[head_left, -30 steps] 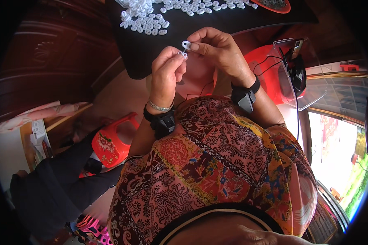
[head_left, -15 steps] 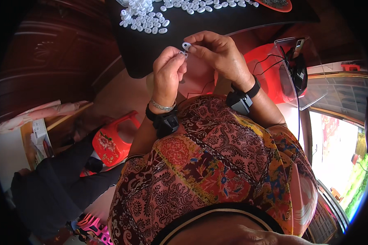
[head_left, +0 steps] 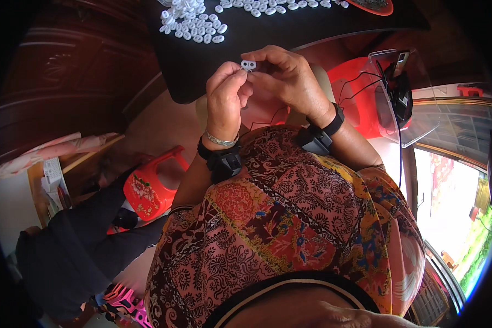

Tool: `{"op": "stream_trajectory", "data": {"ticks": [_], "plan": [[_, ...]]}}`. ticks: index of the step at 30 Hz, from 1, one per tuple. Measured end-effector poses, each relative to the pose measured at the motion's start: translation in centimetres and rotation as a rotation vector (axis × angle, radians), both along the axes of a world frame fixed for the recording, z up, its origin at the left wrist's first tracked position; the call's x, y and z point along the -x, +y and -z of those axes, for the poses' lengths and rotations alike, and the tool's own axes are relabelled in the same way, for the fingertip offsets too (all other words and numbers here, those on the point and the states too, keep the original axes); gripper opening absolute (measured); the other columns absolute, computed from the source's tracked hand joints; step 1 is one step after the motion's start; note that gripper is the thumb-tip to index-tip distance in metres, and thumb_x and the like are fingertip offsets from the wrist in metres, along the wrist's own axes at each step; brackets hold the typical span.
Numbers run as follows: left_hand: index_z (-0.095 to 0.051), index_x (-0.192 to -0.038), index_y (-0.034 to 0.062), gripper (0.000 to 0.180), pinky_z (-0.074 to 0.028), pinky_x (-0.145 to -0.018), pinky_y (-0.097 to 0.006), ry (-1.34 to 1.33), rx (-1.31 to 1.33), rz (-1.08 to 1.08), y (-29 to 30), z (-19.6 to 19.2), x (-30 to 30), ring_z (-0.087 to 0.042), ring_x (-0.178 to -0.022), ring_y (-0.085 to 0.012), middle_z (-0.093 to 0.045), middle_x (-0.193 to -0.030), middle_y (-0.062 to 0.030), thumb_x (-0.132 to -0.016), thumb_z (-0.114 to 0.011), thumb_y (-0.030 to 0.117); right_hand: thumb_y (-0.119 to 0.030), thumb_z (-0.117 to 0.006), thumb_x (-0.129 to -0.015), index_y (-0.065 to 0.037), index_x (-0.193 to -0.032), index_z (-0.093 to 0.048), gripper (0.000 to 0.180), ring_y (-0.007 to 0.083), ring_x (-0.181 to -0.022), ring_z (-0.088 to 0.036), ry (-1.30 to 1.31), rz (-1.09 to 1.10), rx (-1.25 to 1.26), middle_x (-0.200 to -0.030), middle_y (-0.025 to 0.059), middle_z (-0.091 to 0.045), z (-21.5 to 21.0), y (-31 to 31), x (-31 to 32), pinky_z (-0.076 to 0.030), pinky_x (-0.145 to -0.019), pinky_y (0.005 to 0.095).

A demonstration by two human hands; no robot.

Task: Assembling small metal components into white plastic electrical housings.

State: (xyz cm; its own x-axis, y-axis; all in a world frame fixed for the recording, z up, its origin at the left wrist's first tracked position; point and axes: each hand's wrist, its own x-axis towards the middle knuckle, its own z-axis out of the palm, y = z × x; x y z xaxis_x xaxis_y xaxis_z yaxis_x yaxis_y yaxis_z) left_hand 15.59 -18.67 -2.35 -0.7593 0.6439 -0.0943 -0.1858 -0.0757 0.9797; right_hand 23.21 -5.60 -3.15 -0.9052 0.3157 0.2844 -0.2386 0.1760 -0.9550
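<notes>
A small white oval plastic piece with two dark holes [head_left: 249, 64] is between my hands, just off the near edge of the black table [head_left: 246, 41]. My left hand [head_left: 224, 101] is closed, its thumb and forefinger pinching at the piece's lower left side. From the other side my right hand [head_left: 292, 82] grips it, the forefinger along its top and the thumb below. A small pale part shows under the piece at the fingertips, mostly hidden. Beyond my hands, a heap of similar white pieces [head_left: 183, 13] lies on the table.
More white ovals [head_left: 268, 10] are strewn along the table's far side, near an orange-red dish of small dark bits [head_left: 377, 6]. To the right, a clear plastic stand with a black device [head_left: 402, 101] is by a red seat [head_left: 355, 82]. A person in dark clothes [head_left: 93, 229] is at left, by a red stool [head_left: 147, 191].
The white piece has turned, so both its holes now face me. My right fingers have shifted from its side to above and below it, closer to my left fingertips.
</notes>
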Motion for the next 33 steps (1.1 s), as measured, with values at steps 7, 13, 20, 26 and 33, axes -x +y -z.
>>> {"op": "stream_trajectory", "data": {"ticks": [7,13,20,26,33], "plan": [[-0.057,-0.08,0.003,0.02,-0.029,-0.044,-0.018,-0.078,-0.039,0.028,-0.1,-0.3,0.1,-0.039,-0.046,-0.0046,-0.052,-0.06,-0.0013,-0.089,-0.048,0.019,-0.005,-0.067,-0.081,-0.002,-0.109,-0.063,0.029,0.0094,-0.082,-0.057,0.013,-0.01,-0.057,-0.093,0.0021,-0.06,-0.1,0.5,-0.5,-0.048,-0.072,0.0232],[-0.057,-0.08,0.0034,0.022,-0.028,-0.046,-0.018,-0.014,0.0,0.107,-0.4,-0.5,0.3,-0.039,-0.049,-0.0039,-0.052,-0.061,-0.0005,-0.09,-0.047,0.02,-0.005,-0.067,-0.082,-0.003,-0.11,-0.063,0.029,0.0083,-0.083,-0.059,0.024,-0.083,0.068,-0.09,0.0011,-0.06,0.0,0.8,-0.6,-0.048,-0.073,0.0222],[-0.053,-0.094,0.002,0.016,-0.034,-0.05,-0.018,0.325,-0.025,0.162,-1.3,-0.1,0.8,-0.043,-0.056,-0.0044,-0.054,-0.069,-0.0005,-0.091,-0.052,0.018,0.0,-0.063,-0.084,0.0,-0.116,-0.059,0.032,0.0097,-0.093,-0.059,0.014,-0.165,0.266,-0.099,0.0032,-0.064,-0.8,0.8,-1.1,-0.047,-0.084,0.0227],[-0.047,-0.105,-0.0011,0.024,-0.045,-0.058,-0.027,0.818,0.003,0.12,-1.4,0.0,0.7,-0.054,-0.064,-0.0134,-0.059,-0.077,-0.0086,-0.09,-0.052,0.017,0.0,-0.061,-0.084,0.0,-0.116,-0.059,0.032,0.0103,-0.095,-0.059,0.032,-0.232,0.359,-0.102,0.0054,-0.065,-1.5,0.5,-1.4,-0.047,-0.086,0.0236],[-0.049,-0.105,-0.0018,0.027,-0.047,-0.062,-0.037,1.146,0.043,0.04,-1.2,0.6,1.1,-0.058,-0.068,-0.0321,-0.059,-0.082,-0.0179,-0.088,-0.053,0.019,-0.001,-0.061,-0.084,-0.001,-0.116,-0.06,0.032,0.0098,-0.094,-0.059,0.023,-0.195,0.273,-0.102,0.0044,-0.064,-2.4,0.1,-2.0,-0.047,-0.085,0.0235]]}}
